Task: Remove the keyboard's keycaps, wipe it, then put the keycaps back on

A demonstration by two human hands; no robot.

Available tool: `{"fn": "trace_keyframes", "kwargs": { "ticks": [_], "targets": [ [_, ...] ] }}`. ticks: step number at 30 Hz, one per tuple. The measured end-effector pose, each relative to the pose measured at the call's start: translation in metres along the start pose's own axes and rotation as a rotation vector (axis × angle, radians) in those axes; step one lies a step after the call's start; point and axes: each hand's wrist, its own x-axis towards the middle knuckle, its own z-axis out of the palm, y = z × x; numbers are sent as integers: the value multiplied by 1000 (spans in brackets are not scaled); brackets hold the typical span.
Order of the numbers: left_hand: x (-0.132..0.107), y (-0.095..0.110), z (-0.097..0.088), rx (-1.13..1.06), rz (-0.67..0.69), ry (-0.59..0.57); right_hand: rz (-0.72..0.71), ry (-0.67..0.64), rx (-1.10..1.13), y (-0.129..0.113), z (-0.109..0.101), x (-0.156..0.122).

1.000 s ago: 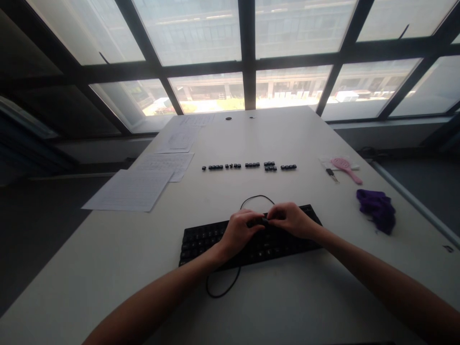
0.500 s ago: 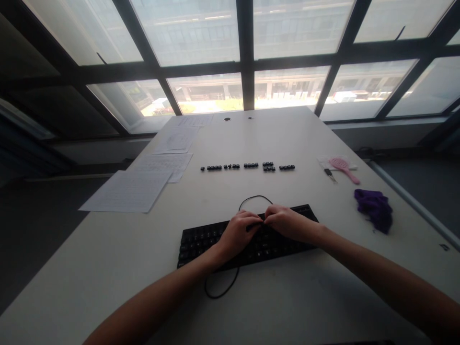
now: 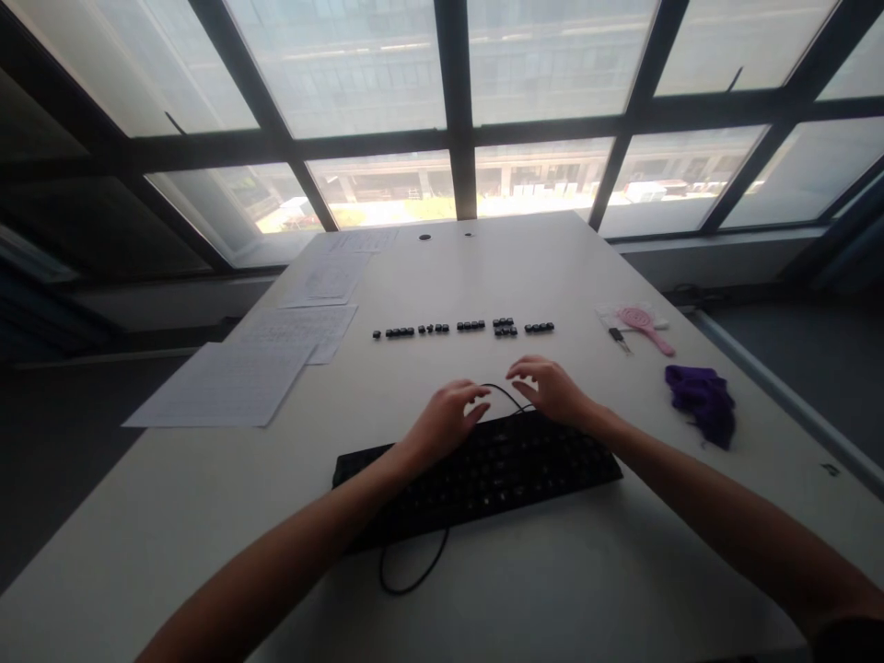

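Observation:
A black keyboard (image 3: 497, 470) lies slightly tilted on the white table under my forearms, its cable looping out behind and in front. Over its back edge hovers my left hand (image 3: 450, 414), fingers curved and apart with nothing visible between them. My right hand (image 3: 549, 387) is raised just behind the keyboard near the cable (image 3: 507, 396), thumb and fingers also apart and holding nothing I can see. Beyond both hands, loose black keycaps (image 3: 471, 326) stand in a row of small groups; one group (image 3: 505, 327) is two rows deep.
Sheets of paper (image 3: 221, 382) cover the table's left side. On the right lie a pink hairbrush (image 3: 645, 329), a small black-handled wire tool (image 3: 619, 340) and a crumpled purple cloth (image 3: 703, 403). Large windows stand behind the table (image 3: 525, 267).
My hands, which met over the keyboard's back part, have separated and lifted away from it, fingers spreading. The view has shifted a little. The keycap row looks the same.

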Motion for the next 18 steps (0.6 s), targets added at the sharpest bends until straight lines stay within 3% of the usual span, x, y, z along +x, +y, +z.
{"fn": "trace_keyframes", "kwargs": {
  "ticks": [2,5,8,13,18],
  "targets": [
    [41,-19,0,1,-87,49,109,84,-100,26,-2,28],
    [101,-45,10,70,-188,95,195,42,-294,58,-4,65],
    [140,-61,27,97,-207,98,213,-20,-360,78,-3,89],
    [163,-73,52,103,-204,76,207,-106,-378,96,2,103],
    [167,-75,60,77,-208,52,178,-162,-351,103,6,106]
  ]
}}
